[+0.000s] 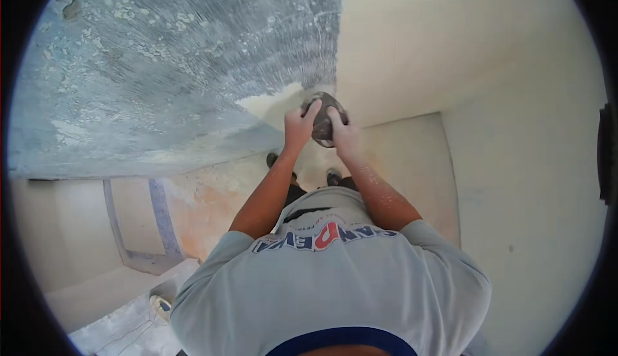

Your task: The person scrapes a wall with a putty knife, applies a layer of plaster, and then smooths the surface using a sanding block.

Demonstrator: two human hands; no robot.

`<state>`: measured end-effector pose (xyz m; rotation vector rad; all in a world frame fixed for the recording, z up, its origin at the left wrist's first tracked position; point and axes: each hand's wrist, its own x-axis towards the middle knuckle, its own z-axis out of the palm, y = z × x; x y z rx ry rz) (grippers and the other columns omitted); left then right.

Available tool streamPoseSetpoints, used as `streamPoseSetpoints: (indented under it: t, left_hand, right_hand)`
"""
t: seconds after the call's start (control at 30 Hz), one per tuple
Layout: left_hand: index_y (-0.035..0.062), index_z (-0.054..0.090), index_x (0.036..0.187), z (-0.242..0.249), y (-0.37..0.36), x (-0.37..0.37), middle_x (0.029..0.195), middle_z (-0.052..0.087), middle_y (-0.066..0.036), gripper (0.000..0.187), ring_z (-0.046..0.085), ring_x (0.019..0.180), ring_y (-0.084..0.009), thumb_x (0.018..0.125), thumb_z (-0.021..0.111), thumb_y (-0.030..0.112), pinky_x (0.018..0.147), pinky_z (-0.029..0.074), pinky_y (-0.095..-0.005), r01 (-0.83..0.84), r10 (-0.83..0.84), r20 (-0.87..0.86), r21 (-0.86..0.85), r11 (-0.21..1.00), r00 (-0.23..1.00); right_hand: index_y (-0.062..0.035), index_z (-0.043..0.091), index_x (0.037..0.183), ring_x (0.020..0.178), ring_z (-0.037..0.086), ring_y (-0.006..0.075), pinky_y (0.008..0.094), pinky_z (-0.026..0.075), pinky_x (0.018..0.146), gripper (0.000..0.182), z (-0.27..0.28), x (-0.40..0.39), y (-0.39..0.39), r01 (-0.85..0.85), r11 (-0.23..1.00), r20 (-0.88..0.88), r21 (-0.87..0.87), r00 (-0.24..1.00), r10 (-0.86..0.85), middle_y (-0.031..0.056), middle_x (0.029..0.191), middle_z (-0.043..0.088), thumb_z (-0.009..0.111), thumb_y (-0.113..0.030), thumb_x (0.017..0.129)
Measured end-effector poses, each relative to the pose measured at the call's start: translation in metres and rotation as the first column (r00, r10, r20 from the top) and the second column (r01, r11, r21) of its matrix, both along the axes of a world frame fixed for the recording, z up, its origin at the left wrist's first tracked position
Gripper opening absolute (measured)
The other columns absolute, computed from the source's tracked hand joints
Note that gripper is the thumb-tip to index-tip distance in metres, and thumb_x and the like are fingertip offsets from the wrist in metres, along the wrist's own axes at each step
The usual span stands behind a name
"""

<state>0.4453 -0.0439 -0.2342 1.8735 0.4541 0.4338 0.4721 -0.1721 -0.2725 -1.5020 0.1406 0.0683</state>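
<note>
A dark, rounded, smudged object (324, 124) is held between my two hands, in front of the wall. My left hand (300, 127) grips its left side, thumb on the near face. On its right side is my right hand (343, 132), closed round the edge in the same way. Behind and above it stands a wall with a grey-blue, streaked and patchy surface (193, 66). A pale cream patch (273, 103) shows on that wall just left of the object. White dust speckles my right forearm.
A smooth cream wall (418, 47) meets the grey-blue one at a straight edge, and a pale wall (528, 195) rises at the right. My shoes stand on the dusty floor (225, 188). At the lower left are a framed recess (138, 217) and a ledge with a small pale object (159, 306).
</note>
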Motion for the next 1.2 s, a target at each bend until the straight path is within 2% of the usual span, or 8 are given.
streamPoseSetpoints:
  t: [0.17, 0.37, 0.6, 0.8, 0.9, 0.97, 1.17, 1.2]
  left_hand:
    - [0.0020, 0.068, 0.081, -0.028, 0.018, -0.059, 0.081, 0.068, -0.013, 0.022, 0.066, 0.073, -0.0228, 0.088, 0.074, 0.022, 0.073, 0.052, -0.0353, -0.023, -0.035, 0.162, 0.348, 0.937, 0.986]
    - [0.0125, 0.051, 0.145, 0.067, 0.047, -0.024, 0.158, 0.035, -0.015, 0.067, 0.032, 0.144, -0.0412, 0.086, 0.072, 0.037, 0.109, 0.020, -0.0726, 0.097, -0.305, -0.023, 0.969, 0.228, 0.952]
    - [0.0131, 0.031, 0.156, 0.019, 0.062, 0.047, 0.161, 0.032, -0.004, 0.090, 0.032, 0.147, -0.0221, 0.081, 0.072, 0.042, 0.116, 0.024, -0.0562, 0.268, -0.392, -0.364, 0.922, -0.278, 0.845]
    - [0.0081, 0.028, 0.156, -0.053, 0.007, -0.004, 0.163, 0.021, -0.017, 0.094, 0.023, 0.150, -0.0287, 0.085, 0.065, 0.056, 0.120, 0.019, -0.0532, 0.633, -0.088, -0.659, 0.745, -0.210, 0.747]
    - [0.0003, 0.038, 0.148, -0.134, 0.025, -0.057, 0.149, 0.043, -0.026, 0.086, 0.044, 0.136, -0.0396, 0.091, 0.055, 0.062, 0.113, 0.035, -0.0508, 0.888, -0.254, -0.861, 0.377, 0.264, 0.441]
    - [0.0014, 0.065, 0.117, -0.196, 0.035, -0.107, 0.120, 0.063, -0.029, 0.061, 0.060, 0.113, -0.0449, 0.096, 0.049, 0.056, 0.099, 0.047, -0.0494, 0.977, -0.315, -0.942, 0.053, 0.207, 0.118]
    - [0.0076, 0.063, 0.129, -0.244, 0.071, -0.333, 0.121, 0.067, -0.022, 0.052, 0.066, 0.102, -0.0385, 0.096, 0.055, 0.047, 0.084, 0.052, -0.0447, 0.876, -0.721, -0.586, -0.040, 0.481, 0.369]
    - [0.0090, 0.064, 0.128, -0.216, 0.065, -0.358, 0.118, 0.068, -0.017, 0.047, 0.067, 0.100, -0.0330, 0.096, 0.056, 0.042, 0.080, 0.052, -0.0410, 0.649, -0.589, -0.680, -0.215, 0.730, 0.437]
  right_hand:
    - [0.0095, 0.060, 0.124, 0.106, 0.063, 0.0305, 0.0414, 0.048, 0.095, 0.075, -0.018, -0.040, -0.110, 0.077, 0.981, -0.411, -0.179, 0.900, -0.146, 0.0245, 0.115, 0.065, 0.069, -0.054, 0.086]
    - [0.0110, 0.064, 0.119, 0.096, 0.067, 0.0297, 0.0406, 0.052, 0.086, 0.071, -0.086, -0.075, -0.174, 0.366, 0.908, -0.375, -0.202, 0.828, -0.417, 0.0240, 0.108, 0.069, 0.068, -0.053, 0.089]
    - [0.0119, 0.064, 0.118, 0.096, 0.066, 0.0277, 0.0404, 0.051, 0.085, 0.071, -0.080, -0.103, -0.188, 0.471, 0.861, -0.415, -0.194, 0.756, -0.507, 0.0225, 0.106, 0.069, 0.070, -0.052, 0.088]
    - [0.0109, 0.064, 0.119, 0.095, 0.065, 0.0259, 0.0389, 0.051, 0.085, 0.068, -0.058, -0.163, -0.215, 0.550, 0.828, -0.320, -0.107, 0.770, -0.552, 0.0206, 0.105, 0.069, 0.070, -0.050, 0.089]
    - [0.0109, 0.064, 0.119, 0.095, 0.065, 0.0253, 0.0382, 0.051, 0.085, 0.068, -0.077, -0.197, -0.232, 0.578, 0.812, -0.328, -0.077, 0.754, -0.569, 0.0202, 0.105, 0.069, 0.070, -0.050, 0.089]
    - [0.0109, 0.064, 0.119, 0.095, 0.066, 0.0253, 0.0379, 0.051, 0.086, 0.069, -0.081, -0.218, -0.232, 0.591, 0.804, -0.367, -0.071, 0.734, -0.572, 0.0203, 0.105, 0.069, 0.070, -0.050, 0.089]
    - [0.0103, 0.066, 0.115, 0.096, 0.066, 0.0256, 0.0371, 0.051, 0.088, 0.067, -0.105, -0.268, -0.213, 0.501, 0.851, -0.349, -0.155, 0.778, -0.522, 0.0187, 0.106, 0.070, 0.070, -0.051, 0.088]
    - [0.0096, 0.065, 0.116, 0.095, 0.064, 0.0225, 0.0356, 0.050, 0.086, 0.064, -0.100, -0.274, -0.203, 0.459, 0.879, -0.358, -0.125, 0.806, -0.472, 0.0160, 0.106, 0.068, 0.070, -0.048, 0.089]
